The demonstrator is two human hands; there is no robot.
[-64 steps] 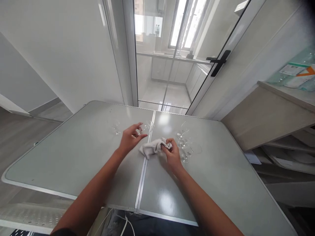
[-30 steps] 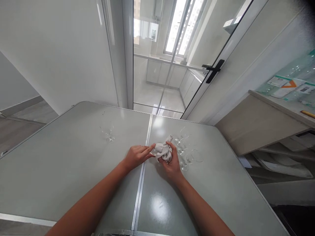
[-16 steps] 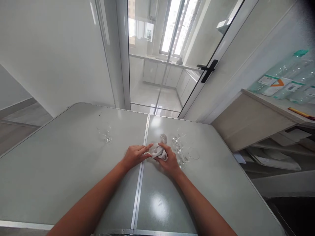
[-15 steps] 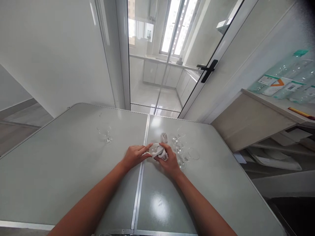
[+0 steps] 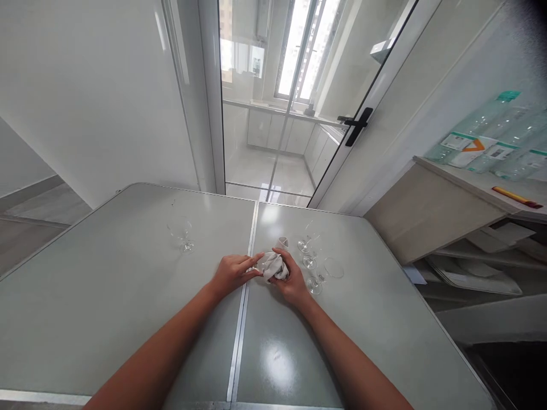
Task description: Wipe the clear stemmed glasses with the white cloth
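Over the middle seam of a grey folding table [image 5: 128, 319], my left hand [image 5: 231, 273] grips a small clear stemmed glass [image 5: 257, 265], mostly hidden between my hands. My right hand [image 5: 293, 282] is closed on a crumpled white cloth [image 5: 273, 265] pressed against that glass. One clear stemmed glass [image 5: 182, 233] stands alone to the left. Several more clear glasses [image 5: 314, 262] lie and stand just right of my right hand.
A glass sliding door [image 5: 273, 114] with a black handle [image 5: 354, 122] stands behind the table. A beige shelf unit [image 5: 431, 216] at the right carries plastic bottles [image 5: 478, 136]; papers lie on its lower shelves.
My left hand brought a glass from the table's far middle to the cloth. The cloth, loose on the table before, is now bunched against the glass. The camera shifted slightly.
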